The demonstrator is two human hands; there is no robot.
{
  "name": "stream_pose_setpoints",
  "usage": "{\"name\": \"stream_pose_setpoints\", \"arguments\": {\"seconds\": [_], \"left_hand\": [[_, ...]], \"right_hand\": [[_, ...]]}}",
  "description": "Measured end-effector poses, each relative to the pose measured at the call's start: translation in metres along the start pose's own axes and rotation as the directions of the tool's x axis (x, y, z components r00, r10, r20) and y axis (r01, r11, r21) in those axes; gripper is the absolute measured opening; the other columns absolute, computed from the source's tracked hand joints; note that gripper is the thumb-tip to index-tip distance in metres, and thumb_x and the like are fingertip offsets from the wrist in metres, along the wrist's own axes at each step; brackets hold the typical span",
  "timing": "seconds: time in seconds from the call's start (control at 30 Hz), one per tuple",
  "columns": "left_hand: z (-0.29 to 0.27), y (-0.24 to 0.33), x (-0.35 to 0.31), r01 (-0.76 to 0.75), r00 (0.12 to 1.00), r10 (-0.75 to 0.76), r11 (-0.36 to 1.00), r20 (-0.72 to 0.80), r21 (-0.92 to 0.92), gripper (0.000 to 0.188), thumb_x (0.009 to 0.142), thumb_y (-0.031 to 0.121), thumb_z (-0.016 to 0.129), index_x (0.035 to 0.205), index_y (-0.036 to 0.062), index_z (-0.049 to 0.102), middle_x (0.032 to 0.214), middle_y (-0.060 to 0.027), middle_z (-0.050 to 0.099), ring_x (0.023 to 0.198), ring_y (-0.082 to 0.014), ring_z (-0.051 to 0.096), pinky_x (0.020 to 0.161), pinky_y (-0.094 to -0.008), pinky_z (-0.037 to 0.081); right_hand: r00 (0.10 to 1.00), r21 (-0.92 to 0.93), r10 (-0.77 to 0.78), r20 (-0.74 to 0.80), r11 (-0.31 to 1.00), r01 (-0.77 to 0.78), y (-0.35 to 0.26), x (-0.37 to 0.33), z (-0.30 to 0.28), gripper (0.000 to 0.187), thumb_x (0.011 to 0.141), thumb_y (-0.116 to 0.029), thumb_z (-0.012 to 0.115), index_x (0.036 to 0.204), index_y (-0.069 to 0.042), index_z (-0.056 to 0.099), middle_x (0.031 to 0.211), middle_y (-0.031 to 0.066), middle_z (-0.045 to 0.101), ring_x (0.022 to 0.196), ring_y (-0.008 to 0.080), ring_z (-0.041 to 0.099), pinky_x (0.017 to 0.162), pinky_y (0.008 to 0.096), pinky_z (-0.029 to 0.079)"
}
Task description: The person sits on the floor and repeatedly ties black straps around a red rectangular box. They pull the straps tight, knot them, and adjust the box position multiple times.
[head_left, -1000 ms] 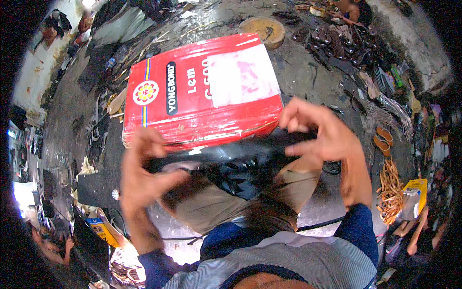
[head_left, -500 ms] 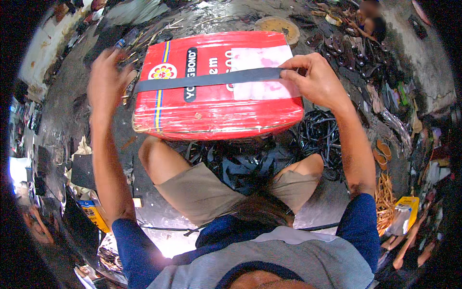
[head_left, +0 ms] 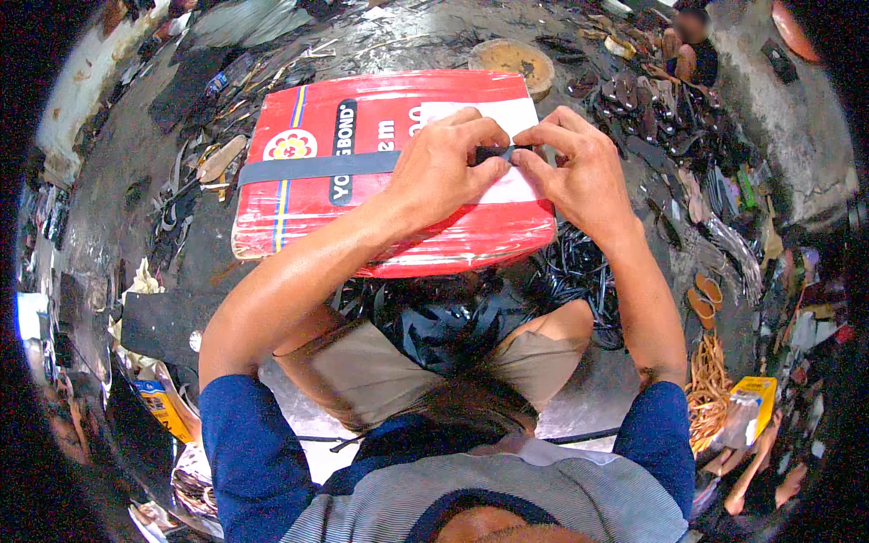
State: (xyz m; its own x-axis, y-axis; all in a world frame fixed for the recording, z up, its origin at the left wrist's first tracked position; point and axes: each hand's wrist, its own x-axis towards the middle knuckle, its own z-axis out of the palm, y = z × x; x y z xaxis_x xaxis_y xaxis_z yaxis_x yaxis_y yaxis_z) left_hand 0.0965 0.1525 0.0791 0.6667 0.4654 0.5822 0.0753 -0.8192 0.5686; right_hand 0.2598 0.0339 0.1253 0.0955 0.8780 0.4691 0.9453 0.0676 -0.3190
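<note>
A red box (head_left: pixel 317 113) wrapped in clear film sits in front of my crossed legs. A flat dark grey strip (head_left: pixel 317 166) lies straight across its top, from the left edge to my hands. Over the right part of the box, my left hand (head_left: pixel 444 167) is closed in a pinch on the strip. Close beside it, my right hand (head_left: pixel 579 172) pinches the strip's right end between thumb and fingers. The fingertips of both hands nearly meet there. Behind them, a white paper patch (head_left: pixel 518 188) on the box is partly covered.
A tangle of black strips (head_left: pixel 579 271) lies right of my legs. Tan strips (head_left: pixel 709 389) are heaped farther right, near orange sandals (head_left: pixel 704 301). A round wooden block (head_left: pixel 534 65) stands beyond the box. Many dark shoes (head_left: pixel 647 104) and a seated person (head_left: pixel 692 54) are at far right.
My left hand has come from beyond the box's left edge across to the strip beside my right hand, and it now pinches it. The box sits slightly farther left in view.
</note>
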Motion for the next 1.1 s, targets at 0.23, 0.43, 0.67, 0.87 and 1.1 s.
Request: {"name": "stream_pose_setpoints", "arguments": {"seconds": [0.23,0.43,0.67,0.87,1.1], "left_hand": [[0.003,0.001,-0.005,0.011,1.0,-0.012,0.999,-0.023,-0.044,0.017,0.085,0.02,0.074,0.092,0.0047,0.074,0.094,-0.0087,0.067,0.083,-0.0296,0.068,0.075,-0.0418,0.055],[-0.001,-0.001,-0.002,-0.055,0.998,0.055,0.998,0.02,0.014,0.018,0.083,0.019,0.077,0.092,0.0042,0.075,0.091,-0.0101,0.067,0.082,-0.0293,0.069,0.073,-0.0411,0.055],[-0.002,-0.005,0.002,-0.013,0.999,0.015,0.999,0.036,-0.044,0.015,0.082,0.017,0.077,0.089,0.004,0.075,0.088,-0.0111,0.067,0.079,-0.0281,0.069,0.07,-0.0396,0.055],[-0.003,-0.001,0.004,0.058,0.998,-0.055,0.993,0.029,-0.101,0.012,0.083,0.015,0.073,0.084,0.0031,0.075,0.083,-0.0118,0.066,0.077,-0.0257,0.066,0.068,-0.0385,0.052],[0.004,-0.004,0.005,0.05,0.999,-0.05,0.998,-0.005,-0.025,0.011,0.081,0.017,0.071,0.08,0.006,0.074,0.08,-0.0109,0.066,0.072,-0.0273,0.068,0.067,-0.0407,0.054]], "right_hand": [[1.0,0.124,-0.007,0.002,0.992,0.006,0.009,-0.007,-0.002,0.015,0.083,-0.02,0.078,0.092,-0.008,0.078,0.09,0.0113,0.062,0.085,0.0306,0.067,0.076,0.0413,0.055],[0.985,0.107,-0.144,-0.096,0.982,0.154,0.017,-0.014,0.005,0.016,0.081,-0.013,0.08,0.095,-0.005,0.078,0.091,0.0072,0.06,0.074,0.0187,0.059,0.064,0.0324,0.048],[0.997,0.198,-0.059,-0.058,0.978,0.07,0.019,-0.01,0.003,0.015,0.08,-0.01,0.081,0.094,-0.005,0.079,0.088,0.0037,0.057,0.07,0.0127,0.057,0.059,0.0279,0.045],[0.982,0.316,0.177,-0.069,0.937,-0.147,0.012,-0.008,0.011,0.013,0.079,-0.015,0.079,0.087,-0.004,0.077,0.086,0.0082,0.059,0.077,0.02,0.061,0.069,0.0336,0.05],[0.903,0.647,0.428,-0.021,0.695,-0.314,0.023,-0.008,0.045,0.016,0.077,-0.008,0.074,0.09,-0.008,0.065,0.068,-0.0059,0.047,0.061,0.0063,0.047,0.055,0.0263,0.039]]}}
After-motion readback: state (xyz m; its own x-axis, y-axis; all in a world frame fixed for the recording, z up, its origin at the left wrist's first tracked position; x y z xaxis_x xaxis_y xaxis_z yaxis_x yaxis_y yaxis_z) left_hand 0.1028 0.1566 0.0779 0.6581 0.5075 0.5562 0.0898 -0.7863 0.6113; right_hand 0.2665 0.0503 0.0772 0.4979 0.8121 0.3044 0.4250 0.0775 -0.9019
